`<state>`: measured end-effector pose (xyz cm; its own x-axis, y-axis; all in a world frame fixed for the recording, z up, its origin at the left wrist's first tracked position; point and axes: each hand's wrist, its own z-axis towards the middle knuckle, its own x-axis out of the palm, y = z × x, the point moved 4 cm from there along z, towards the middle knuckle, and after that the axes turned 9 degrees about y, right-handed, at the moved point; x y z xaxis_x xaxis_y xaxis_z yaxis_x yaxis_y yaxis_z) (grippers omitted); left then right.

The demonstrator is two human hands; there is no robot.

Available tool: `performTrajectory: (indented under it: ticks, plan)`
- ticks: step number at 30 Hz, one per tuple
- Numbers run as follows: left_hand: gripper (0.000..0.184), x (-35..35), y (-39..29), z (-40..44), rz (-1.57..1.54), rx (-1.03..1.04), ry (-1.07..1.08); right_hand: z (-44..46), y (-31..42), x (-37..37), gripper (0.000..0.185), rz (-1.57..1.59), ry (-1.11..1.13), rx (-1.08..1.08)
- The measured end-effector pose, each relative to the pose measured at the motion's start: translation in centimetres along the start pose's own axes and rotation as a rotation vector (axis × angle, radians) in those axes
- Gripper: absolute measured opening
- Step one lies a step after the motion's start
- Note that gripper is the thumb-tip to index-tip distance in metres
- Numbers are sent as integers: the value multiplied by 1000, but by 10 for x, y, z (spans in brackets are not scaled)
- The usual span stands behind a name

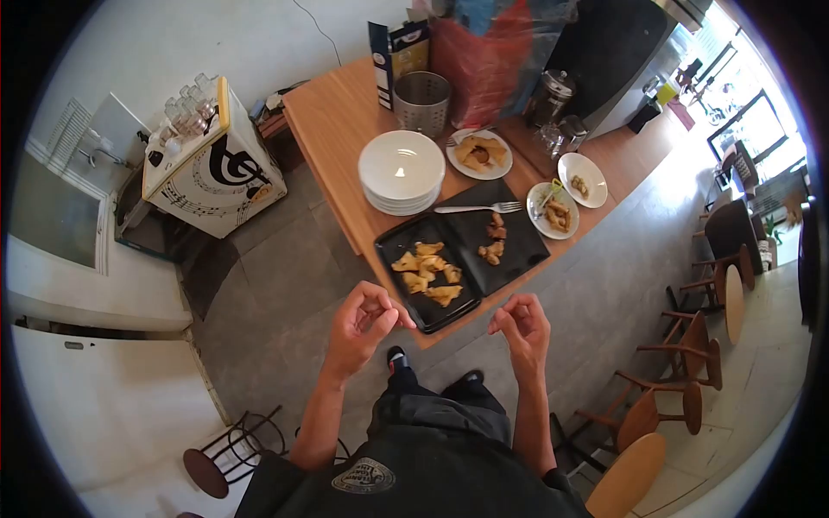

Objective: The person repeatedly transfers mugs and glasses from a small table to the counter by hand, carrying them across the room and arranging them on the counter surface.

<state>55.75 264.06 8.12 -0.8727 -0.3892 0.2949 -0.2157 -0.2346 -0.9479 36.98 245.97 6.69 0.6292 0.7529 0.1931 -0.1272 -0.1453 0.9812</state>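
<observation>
My left hand (pixel 367 326) hovers by the near left corner of a black tray (pixel 409 320), its fingers curled in and nothing seen in them. Pieces of fried food (pixel 426 269) lie in that tray. To the right, my right hand (pixel 522 332) is held just off the table edge, thumb and fingers drawn together with no object visible. Beyond it sits a black square plate (pixel 520 256) with a few browned pieces of food (pixel 492 250). A fork (pixel 479 208) rests across the far part of that plate.
A stack of white plates (pixel 401 164) stands behind the tray. White dishes with food (pixel 479 171), (pixel 553 226) and a white bowl (pixel 594 192) are farther right. A perforated metal holder (pixel 421 104) stands at the back. Wooden chairs (pixel 639 419) line the right; a stool (pixel 207 473) is lower left.
</observation>
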Motion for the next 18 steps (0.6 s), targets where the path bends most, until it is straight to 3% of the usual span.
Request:
performTrajectory:
  ticks: [13, 18]
  plan:
    - [15, -114, -13, -92, 60, 6, -35, -53, -56, 161, 11, 36, 100, 32]
    - [15, -149, -27, -139, 108, -45, -47, -86, -95, 216, 9, 187, 77, 71]
